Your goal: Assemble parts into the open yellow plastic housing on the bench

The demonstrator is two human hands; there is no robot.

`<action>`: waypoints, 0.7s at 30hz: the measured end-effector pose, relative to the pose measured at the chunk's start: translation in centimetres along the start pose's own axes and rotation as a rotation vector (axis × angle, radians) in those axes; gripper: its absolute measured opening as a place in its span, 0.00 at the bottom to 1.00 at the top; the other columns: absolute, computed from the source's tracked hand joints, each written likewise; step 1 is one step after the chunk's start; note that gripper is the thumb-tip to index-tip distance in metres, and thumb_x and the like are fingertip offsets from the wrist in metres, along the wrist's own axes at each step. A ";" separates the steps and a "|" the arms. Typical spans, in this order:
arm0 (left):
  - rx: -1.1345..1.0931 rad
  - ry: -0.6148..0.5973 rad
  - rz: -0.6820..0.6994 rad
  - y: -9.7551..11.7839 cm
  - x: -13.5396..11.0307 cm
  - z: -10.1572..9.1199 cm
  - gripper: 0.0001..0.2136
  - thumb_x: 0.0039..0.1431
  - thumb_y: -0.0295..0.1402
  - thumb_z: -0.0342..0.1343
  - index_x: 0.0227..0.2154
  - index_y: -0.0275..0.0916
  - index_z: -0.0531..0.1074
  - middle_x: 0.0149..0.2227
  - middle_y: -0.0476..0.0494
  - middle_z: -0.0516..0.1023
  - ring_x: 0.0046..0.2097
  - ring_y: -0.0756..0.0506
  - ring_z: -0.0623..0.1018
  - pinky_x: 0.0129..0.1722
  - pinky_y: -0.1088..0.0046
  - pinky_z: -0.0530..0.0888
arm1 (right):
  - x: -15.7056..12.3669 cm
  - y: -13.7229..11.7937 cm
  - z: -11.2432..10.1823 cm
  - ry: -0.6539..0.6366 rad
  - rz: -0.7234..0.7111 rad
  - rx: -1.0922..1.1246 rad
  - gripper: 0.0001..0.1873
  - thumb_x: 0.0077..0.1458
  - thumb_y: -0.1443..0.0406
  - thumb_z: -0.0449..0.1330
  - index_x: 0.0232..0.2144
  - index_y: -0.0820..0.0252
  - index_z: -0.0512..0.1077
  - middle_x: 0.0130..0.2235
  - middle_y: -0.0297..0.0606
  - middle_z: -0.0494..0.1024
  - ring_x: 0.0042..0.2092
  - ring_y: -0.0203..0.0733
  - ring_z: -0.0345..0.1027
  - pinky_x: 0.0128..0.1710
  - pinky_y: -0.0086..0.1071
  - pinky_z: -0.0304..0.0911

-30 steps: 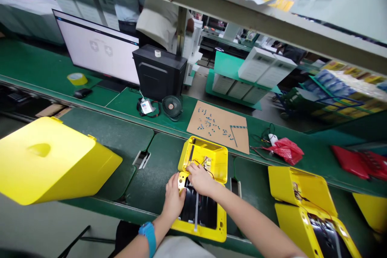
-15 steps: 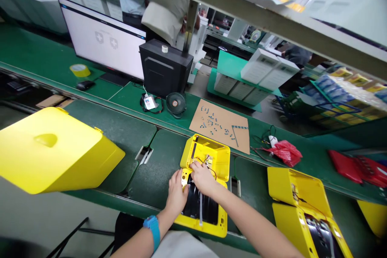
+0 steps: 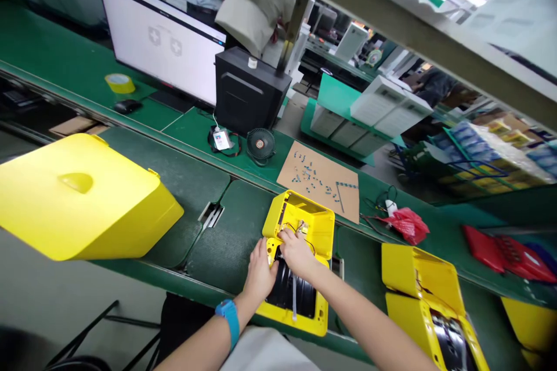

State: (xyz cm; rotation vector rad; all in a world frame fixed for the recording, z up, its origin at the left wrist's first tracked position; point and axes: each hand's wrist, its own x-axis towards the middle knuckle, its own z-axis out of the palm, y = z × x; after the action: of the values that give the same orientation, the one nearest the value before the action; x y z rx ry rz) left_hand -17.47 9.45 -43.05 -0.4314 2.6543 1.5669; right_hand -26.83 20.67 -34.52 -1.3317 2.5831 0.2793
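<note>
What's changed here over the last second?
Only the viewpoint visibly shifted: the monitor now sits higher and further right in frame. Nothing was grasped or let go. The left hand stays on the left edge of the central yellow case, the right hand over its middle.

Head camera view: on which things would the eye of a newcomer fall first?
Probably on the large bright yellow case at the left, the biggest yellow shape in view. Next, the open yellow case at lower middle, with the left hand and right hand on it. The lit monitor stands at upper left.
</note>
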 end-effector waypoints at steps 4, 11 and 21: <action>-0.007 0.013 0.014 -0.2 -0.2 0.0 0.29 0.57 0.29 0.47 0.62 0.32 0.49 0.62 0.31 0.57 0.63 0.36 0.58 0.62 0.55 0.60 | 0.2 -0.2 -0.4 -0.016 -0.001 -0.010 0.11 0.58 0.66 0.52 0.34 0.65 0.74 0.49 0.49 0.68 0.55 0.53 0.54 0.46 0.46 0.59; -0.009 0.015 0.020 -0.1 -0.4 -0.2 0.29 0.57 0.29 0.47 0.61 0.31 0.50 0.62 0.31 0.57 0.62 0.35 0.59 0.62 0.55 0.61 | 0.3 -0.6 -0.4 -0.025 0.014 -0.037 0.11 0.58 0.66 0.53 0.33 0.65 0.74 0.49 0.49 0.68 0.57 0.54 0.52 0.48 0.46 0.57; -0.004 -0.002 -0.009 0.6 -0.4 -0.8 0.29 0.56 0.27 0.46 0.62 0.30 0.50 0.63 0.31 0.57 0.63 0.36 0.59 0.62 0.56 0.60 | 0.8 -1.1 -0.1 -0.060 0.005 -0.087 0.10 0.58 0.66 0.53 0.35 0.64 0.74 0.51 0.49 0.68 0.58 0.55 0.52 0.49 0.47 0.57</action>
State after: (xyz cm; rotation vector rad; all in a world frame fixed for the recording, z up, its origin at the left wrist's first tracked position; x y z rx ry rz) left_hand -17.14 9.14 -42.04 -0.4405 2.6446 1.5698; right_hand -26.43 19.40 -34.74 -1.3239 2.5522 0.4307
